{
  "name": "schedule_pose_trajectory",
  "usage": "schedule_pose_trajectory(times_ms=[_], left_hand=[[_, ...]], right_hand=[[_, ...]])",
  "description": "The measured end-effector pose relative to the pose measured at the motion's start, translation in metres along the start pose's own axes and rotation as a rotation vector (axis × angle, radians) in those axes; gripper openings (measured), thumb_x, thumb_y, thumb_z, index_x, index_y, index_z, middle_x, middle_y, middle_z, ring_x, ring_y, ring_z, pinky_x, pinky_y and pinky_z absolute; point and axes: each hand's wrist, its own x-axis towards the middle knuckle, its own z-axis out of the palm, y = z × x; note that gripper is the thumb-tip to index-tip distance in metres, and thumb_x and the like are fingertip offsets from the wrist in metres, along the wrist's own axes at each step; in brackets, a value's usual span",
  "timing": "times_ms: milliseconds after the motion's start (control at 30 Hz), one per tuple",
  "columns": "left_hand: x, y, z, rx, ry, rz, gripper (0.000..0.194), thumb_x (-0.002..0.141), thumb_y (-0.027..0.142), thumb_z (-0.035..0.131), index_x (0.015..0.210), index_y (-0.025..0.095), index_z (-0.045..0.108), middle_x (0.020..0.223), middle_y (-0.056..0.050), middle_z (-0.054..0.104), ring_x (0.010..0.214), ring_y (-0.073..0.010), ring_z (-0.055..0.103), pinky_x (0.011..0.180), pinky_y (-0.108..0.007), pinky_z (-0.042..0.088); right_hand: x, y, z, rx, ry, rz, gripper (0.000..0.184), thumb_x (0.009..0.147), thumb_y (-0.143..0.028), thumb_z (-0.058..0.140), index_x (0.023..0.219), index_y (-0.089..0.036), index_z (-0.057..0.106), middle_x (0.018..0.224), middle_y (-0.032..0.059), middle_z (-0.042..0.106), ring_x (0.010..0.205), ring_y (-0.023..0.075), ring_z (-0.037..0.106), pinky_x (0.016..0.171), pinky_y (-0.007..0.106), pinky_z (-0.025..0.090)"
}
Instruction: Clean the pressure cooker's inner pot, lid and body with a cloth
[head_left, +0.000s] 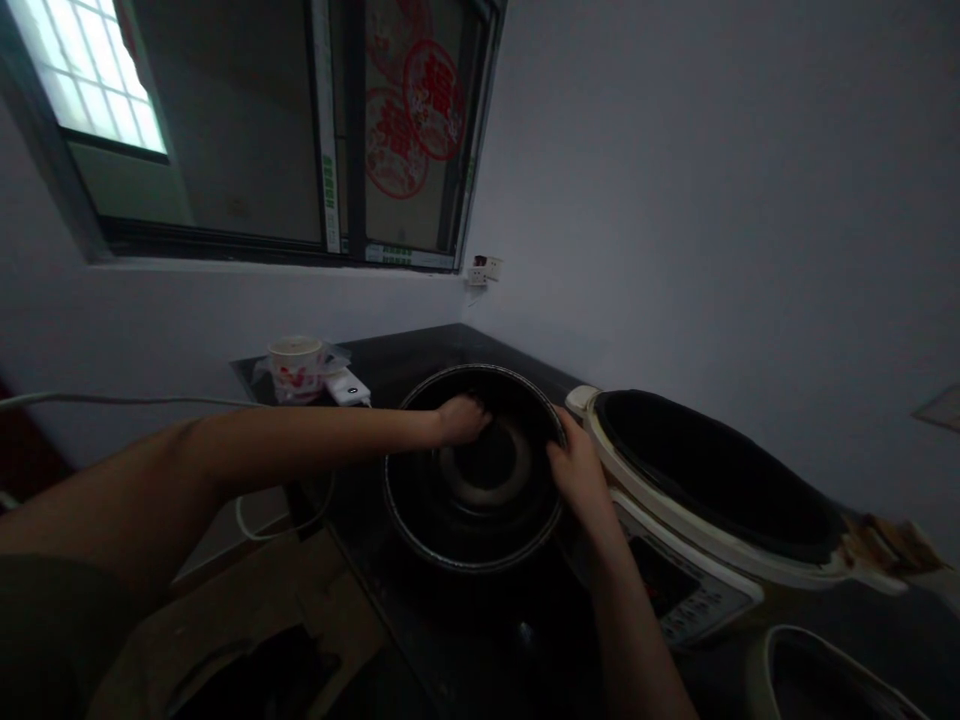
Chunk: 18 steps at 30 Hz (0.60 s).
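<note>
The right forearm (637, 630) is extended to a dark pot (472, 535), flanked on the desk (431, 347) by a bagged cup (295, 378) and open cooker (679, 515); its rim is gripped by the right hand (579, 462). The left hand (461, 418) is put inside; its fingers' hold cannot be told. Red window stickers (435, 100) are marked "福".

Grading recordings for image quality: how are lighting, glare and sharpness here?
Head view: dim overall, but the barred window blown out at upper left; head view: the pot deeply shadowed inside, the left hand there looking soft, whether from motion unclear.
</note>
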Motion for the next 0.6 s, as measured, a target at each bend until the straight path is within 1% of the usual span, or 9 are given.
schedule_pose_trajectory(times_ms=[67, 133, 300, 433, 500, 600], left_hand=[[-0.006, -0.003, 0.002, -0.012, -0.042, 0.015, 0.024, 0.083, 0.016, 0.055, 0.102, 0.005, 0.066, 0.092, -0.022, 0.071, 0.086, -0.0303, 0.068, 0.069, -0.037, 0.048], [-0.014, -0.005, 0.004, -0.031, -0.083, 0.046, 0.021, 0.080, 0.017, 0.059, 0.097, 0.008, 0.067, 0.089, -0.020, 0.072, 0.083, -0.0291, 0.068, 0.067, -0.035, 0.048], [-0.043, -0.005, 0.012, -0.104, -0.147, 0.147, 0.014, 0.076, 0.018, 0.064, 0.089, 0.014, 0.067, 0.083, -0.015, 0.072, 0.074, -0.0253, 0.068, 0.064, -0.032, 0.047], [-0.062, 0.007, 0.016, -0.175, -0.156, 0.239, 0.015, 0.071, 0.023, 0.071, 0.085, 0.018, 0.067, 0.084, -0.012, 0.073, 0.075, -0.0239, 0.067, 0.067, -0.032, 0.047], [-0.065, 0.016, 0.017, -0.205, -0.161, 0.276, 0.014, 0.071, 0.023, 0.071, 0.084, 0.019, 0.067, 0.082, -0.011, 0.073, 0.073, -0.0231, 0.066, 0.065, -0.031, 0.047], [-0.065, 0.027, 0.017, -0.240, -0.163, 0.330, 0.011, 0.074, 0.023, 0.068, 0.085, 0.020, 0.066, 0.084, -0.010, 0.072, 0.072, -0.0214, 0.066, 0.062, -0.029, 0.046]], right_hand=[[-0.001, 0.000, 0.000, -0.013, 0.000, 0.005, 0.060, 0.063, -0.005, 0.040, 0.117, -0.020, 0.062, 0.111, 0.0051, 0.069, 0.109, 0.0223, 0.061, 0.101, 0.039, 0.044], [-0.002, -0.001, 0.001, -0.022, 0.008, 0.011, 0.060, 0.063, -0.004, 0.040, 0.117, -0.020, 0.061, 0.109, 0.0049, 0.069, 0.108, 0.0224, 0.061, 0.101, 0.039, 0.043], [-0.004, -0.003, 0.001, -0.028, 0.034, 0.005, 0.060, 0.064, -0.004, 0.041, 0.118, -0.020, 0.061, 0.108, 0.0050, 0.069, 0.109, 0.0229, 0.061, 0.103, 0.040, 0.042], [-0.004, -0.004, 0.001, -0.027, 0.036, 0.007, 0.060, 0.064, -0.003, 0.041, 0.117, -0.021, 0.061, 0.106, 0.0044, 0.070, 0.109, 0.0228, 0.061, 0.103, 0.040, 0.042], [-0.004, -0.005, 0.000, -0.030, 0.028, 0.019, 0.060, 0.064, -0.004, 0.041, 0.117, -0.021, 0.062, 0.106, 0.0045, 0.070, 0.107, 0.0232, 0.062, 0.101, 0.040, 0.044], [-0.004, -0.007, -0.001, -0.044, 0.026, 0.033, 0.060, 0.062, -0.004, 0.041, 0.116, -0.021, 0.062, 0.108, 0.0051, 0.069, 0.107, 0.0243, 0.062, 0.100, 0.041, 0.044]])
